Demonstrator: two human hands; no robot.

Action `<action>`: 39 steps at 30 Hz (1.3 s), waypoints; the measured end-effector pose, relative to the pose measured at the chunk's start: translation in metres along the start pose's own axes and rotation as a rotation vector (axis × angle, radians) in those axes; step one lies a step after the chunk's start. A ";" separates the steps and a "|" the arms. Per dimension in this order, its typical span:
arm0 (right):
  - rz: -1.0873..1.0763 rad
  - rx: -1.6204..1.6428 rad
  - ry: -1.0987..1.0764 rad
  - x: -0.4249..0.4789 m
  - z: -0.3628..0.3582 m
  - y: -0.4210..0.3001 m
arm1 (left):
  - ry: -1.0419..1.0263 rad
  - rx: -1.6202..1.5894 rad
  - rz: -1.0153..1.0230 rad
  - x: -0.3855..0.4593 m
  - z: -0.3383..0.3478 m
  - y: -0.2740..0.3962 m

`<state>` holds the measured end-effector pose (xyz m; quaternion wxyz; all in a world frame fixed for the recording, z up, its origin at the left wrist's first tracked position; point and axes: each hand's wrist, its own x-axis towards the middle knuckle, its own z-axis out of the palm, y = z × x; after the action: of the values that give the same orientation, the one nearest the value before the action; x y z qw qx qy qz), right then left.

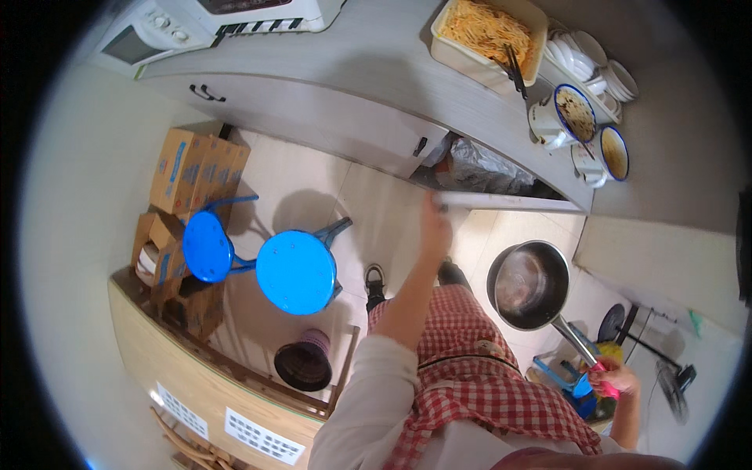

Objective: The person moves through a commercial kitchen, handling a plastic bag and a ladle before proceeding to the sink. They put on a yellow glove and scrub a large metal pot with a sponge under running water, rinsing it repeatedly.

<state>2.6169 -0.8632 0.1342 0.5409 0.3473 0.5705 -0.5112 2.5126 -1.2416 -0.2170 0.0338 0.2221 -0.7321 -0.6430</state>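
Observation:
My right hand (614,379) grips the pink end of a saucepan's handle. The saucepan (529,286) is dark inside, with a metal rim and a brownish stain on its bottom; it hangs over the floor to my right. My left hand (436,229) reaches forward to the free edge of a cabinet door (511,201) that stands swung out. It appears to hold the door near its dark handle, though the fingers are blurred. Inside the cabinet, crumpled plastic bags (484,164) show through the opening.
On the counter (352,53) are a tub of shredded food (487,35) with tongs, two enamel mugs (561,117) (602,155) and white dishes (581,59). Blue stools (296,271), cardboard boxes (194,170) and a waste bin (304,365) stand on the left. A fan (672,382) is at right.

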 end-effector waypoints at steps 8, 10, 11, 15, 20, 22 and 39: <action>-0.135 0.053 -0.163 0.012 0.091 -0.006 | -0.371 -0.491 -0.049 -0.131 -0.016 -0.083; -0.115 0.007 -0.057 0.024 0.125 -0.024 | -0.606 0.164 0.242 -0.140 -0.031 -0.049; -0.101 0.054 -0.060 0.029 0.128 -0.026 | -0.693 0.495 0.412 -0.139 -0.035 -0.032; -0.033 0.191 -0.057 0.046 0.128 -0.027 | -0.867 0.277 0.097 -0.155 -0.047 -0.041; -0.015 0.264 -0.010 0.070 0.109 0.005 | -0.769 0.222 -0.161 -0.043 -0.044 -0.042; -0.017 0.306 0.014 0.080 0.103 0.024 | -0.628 -0.203 -0.186 0.000 -0.006 0.051; -0.091 0.830 -0.164 0.097 0.078 0.066 | 0.019 -0.438 -0.152 0.087 0.101 0.037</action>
<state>2.6828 -0.9381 0.0347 0.3758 0.4683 0.2863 -0.7466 2.3899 -1.1772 -0.2192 0.0397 0.2701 -0.5558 -0.7852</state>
